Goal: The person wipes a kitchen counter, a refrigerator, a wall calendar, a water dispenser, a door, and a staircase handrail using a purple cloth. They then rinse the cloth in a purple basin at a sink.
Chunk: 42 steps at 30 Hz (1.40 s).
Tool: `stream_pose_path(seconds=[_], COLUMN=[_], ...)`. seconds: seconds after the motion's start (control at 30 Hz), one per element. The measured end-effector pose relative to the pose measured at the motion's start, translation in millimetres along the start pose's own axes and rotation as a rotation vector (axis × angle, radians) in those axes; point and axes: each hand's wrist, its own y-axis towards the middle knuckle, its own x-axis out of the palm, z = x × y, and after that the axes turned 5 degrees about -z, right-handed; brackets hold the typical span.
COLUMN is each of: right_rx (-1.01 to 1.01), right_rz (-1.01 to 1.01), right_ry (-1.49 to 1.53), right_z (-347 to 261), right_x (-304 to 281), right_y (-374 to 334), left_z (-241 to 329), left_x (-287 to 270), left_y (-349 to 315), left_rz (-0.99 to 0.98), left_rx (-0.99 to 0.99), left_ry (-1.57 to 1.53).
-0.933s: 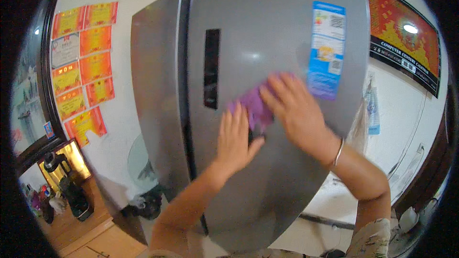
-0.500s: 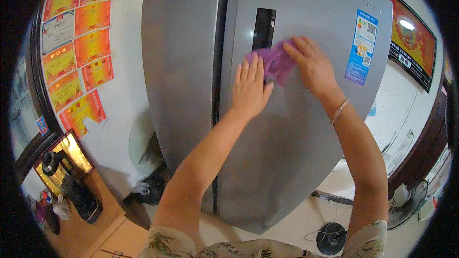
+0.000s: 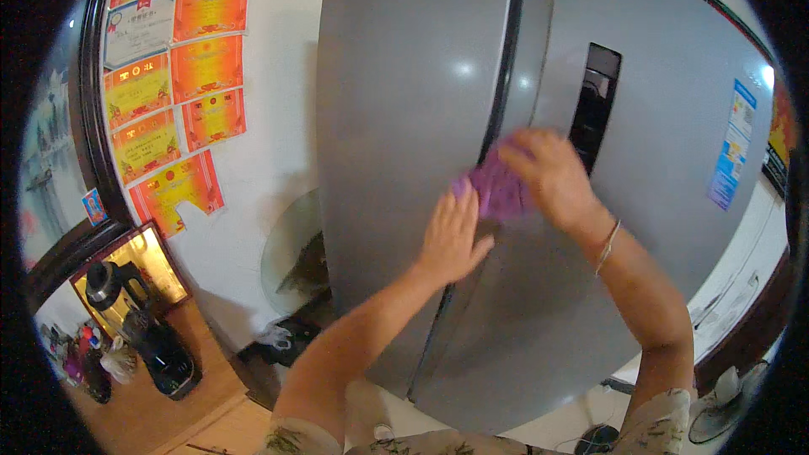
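Note:
A purple cloth (image 3: 502,191) lies bunched against the front of a grey two-door refrigerator (image 3: 400,126), over the dark gap between the doors. My right hand (image 3: 554,181), a thin bracelet at its wrist, has its fingers bent over the cloth and presses it to the surface. Lower and to the left, my left hand (image 3: 455,240) is stretched out flat, fingertips at the cloth's edge and thumb apart. Just right of my right hand is a tall black panel (image 3: 600,101) set in the right door. Part of the cloth is hidden under my right fingers.
A blue-and-white label (image 3: 733,147) sticks to the right door. Red and yellow certificates (image 3: 211,63) hang on the left wall. Below them a wooden cabinet (image 3: 211,362) carries a black electric kettle (image 3: 109,286) and its dark stand. A round glass pane (image 3: 291,244) leans beside the refrigerator.
My view has turned left. Both hands and the cloth have moved left across the refrigerator, from the black panel to the gap between the doors.

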Motion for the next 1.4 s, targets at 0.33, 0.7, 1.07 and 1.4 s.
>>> stream_pose_path(seconds=[0.33, 0.7, 1.07, 1.4], right_rx=[0.318, -0.081, 0.207, 0.224], right_rz=[0.140, -0.081, 0.247, -0.169], right_ry=[-0.279, 0.035, -0.203, 0.062], right_z=[-23, -91, -66, -203], right_x=[74, 188, 200, 283], right_y=[137, 176, 302, 214], left_z=[-147, -234, -321, -304], left_x=[-104, -35, -129, -26], left_y=[134, -4, 108, -122], left_rz=[0.338, 0.248, 0.347, -0.073], left_rx=[0.066, -0.145, -0.047, -0.259], left_ry=[0.177, -0.067, 0.149, -0.118])
